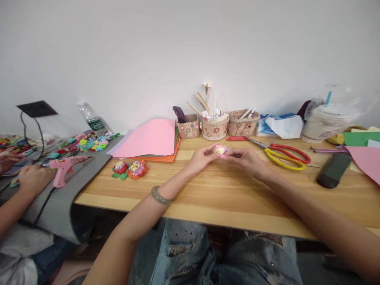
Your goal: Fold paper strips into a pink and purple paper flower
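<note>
Pink flower partly hidden by left hand, right hand.

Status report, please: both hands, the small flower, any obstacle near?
Left hand, right hand: both holding small flower. Flower pink and yellow, between fingertips. Scissors lying near right hand.

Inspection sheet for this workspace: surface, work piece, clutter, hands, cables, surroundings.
Surface: wooden tabletop; grey mat at left.
Work piece: pink-and-yellow flower, held above the tabletop.
Clutter: paper stack, scissors, lidded cup, dark cylindrical object.
Hands: left hand and right hand grip the flower from either side.
Cables: cord from pink glue gun; dark cords below black wall plate.
Surroundings: pale wall; another person's hand beside the glue gun.
</note>
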A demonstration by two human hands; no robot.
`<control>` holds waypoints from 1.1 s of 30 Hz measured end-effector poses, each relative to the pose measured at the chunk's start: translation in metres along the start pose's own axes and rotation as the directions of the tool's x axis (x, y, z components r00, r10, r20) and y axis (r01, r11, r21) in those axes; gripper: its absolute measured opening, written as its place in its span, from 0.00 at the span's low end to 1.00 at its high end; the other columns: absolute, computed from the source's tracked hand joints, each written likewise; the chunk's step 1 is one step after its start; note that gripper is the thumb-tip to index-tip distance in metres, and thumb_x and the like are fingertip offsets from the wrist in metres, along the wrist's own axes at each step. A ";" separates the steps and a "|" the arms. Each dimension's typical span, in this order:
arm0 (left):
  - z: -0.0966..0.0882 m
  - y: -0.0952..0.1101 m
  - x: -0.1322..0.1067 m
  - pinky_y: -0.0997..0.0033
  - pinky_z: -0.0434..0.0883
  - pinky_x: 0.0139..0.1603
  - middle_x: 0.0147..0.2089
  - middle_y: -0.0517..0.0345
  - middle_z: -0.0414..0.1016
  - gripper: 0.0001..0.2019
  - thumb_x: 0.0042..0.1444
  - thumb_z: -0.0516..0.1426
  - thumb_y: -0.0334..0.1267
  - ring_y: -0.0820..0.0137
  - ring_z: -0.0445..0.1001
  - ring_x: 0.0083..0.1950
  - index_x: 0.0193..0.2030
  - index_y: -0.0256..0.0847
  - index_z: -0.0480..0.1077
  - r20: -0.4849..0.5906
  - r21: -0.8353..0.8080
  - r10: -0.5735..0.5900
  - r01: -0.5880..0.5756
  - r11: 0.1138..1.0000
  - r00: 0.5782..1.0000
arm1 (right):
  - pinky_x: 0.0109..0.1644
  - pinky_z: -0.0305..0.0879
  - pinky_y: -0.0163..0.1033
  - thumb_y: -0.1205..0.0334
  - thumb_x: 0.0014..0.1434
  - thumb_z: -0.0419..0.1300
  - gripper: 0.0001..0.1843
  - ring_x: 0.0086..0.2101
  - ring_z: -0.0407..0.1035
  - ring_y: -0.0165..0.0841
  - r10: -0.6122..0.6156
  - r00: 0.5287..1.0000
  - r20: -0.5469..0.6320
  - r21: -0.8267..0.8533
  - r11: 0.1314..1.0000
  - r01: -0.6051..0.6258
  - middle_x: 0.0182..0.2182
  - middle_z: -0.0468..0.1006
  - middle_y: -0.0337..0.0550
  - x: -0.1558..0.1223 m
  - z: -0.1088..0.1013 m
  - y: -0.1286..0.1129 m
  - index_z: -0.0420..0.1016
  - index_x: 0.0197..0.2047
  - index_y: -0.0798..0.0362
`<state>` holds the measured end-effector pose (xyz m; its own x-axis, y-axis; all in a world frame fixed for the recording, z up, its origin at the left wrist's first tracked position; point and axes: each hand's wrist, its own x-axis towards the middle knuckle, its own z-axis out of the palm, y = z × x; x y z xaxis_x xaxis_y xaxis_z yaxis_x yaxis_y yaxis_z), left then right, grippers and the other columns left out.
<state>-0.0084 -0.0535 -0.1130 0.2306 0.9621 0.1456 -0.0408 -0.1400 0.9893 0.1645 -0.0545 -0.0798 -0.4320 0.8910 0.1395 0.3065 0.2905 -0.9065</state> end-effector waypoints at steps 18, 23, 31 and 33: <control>0.004 0.013 -0.006 0.65 0.68 0.47 0.35 0.53 0.77 0.21 0.47 0.60 0.34 0.73 0.75 0.34 0.50 0.37 0.66 -0.012 -0.405 -0.193 0.172 0.898 0.981 | 0.35 0.67 0.41 0.44 0.46 0.60 0.20 0.30 0.71 0.36 -0.171 0.963 -0.209 -0.089 0.984 0.155 0.30 0.79 0.46 0.004 0.003 0.011 0.73 0.31 0.54; 0.010 0.019 -0.012 0.68 0.69 0.47 0.35 0.53 0.75 0.15 0.46 0.60 0.28 0.73 0.75 0.35 0.43 0.35 0.67 0.041 -0.496 -0.188 0.183 0.849 0.981 | 0.28 0.63 0.39 0.49 0.51 0.58 0.14 0.24 0.67 0.33 -0.312 0.913 -0.264 -0.286 0.929 0.235 0.24 0.77 0.44 0.000 0.004 0.011 0.74 0.27 0.52; 0.013 0.020 -0.012 0.74 0.68 0.46 0.38 0.55 0.75 0.16 0.45 0.60 0.24 0.75 0.75 0.37 0.42 0.35 0.66 0.018 -0.589 -0.132 0.117 0.800 0.991 | 0.26 0.62 0.36 0.56 0.55 0.56 0.09 0.22 0.65 0.30 -0.575 0.780 -0.247 -0.578 0.733 0.358 0.25 0.74 0.44 -0.006 0.011 0.004 0.72 0.32 0.53; 0.013 0.022 -0.012 0.73 0.68 0.47 0.39 0.55 0.74 0.16 0.44 0.60 0.24 0.75 0.74 0.38 0.42 0.36 0.66 0.022 -0.590 -0.129 0.117 0.799 0.991 | 0.25 0.63 0.35 0.57 0.56 0.57 0.09 0.22 0.65 0.29 -0.584 0.772 -0.251 -0.574 0.732 0.367 0.27 0.74 0.44 -0.005 0.011 0.005 0.72 0.34 0.54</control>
<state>0.0009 -0.0714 -0.0932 0.2549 0.9668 0.0167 -0.5793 0.1388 0.8032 0.1590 -0.0613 -0.0891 -0.2992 0.6058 0.7372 0.5529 0.7398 -0.3835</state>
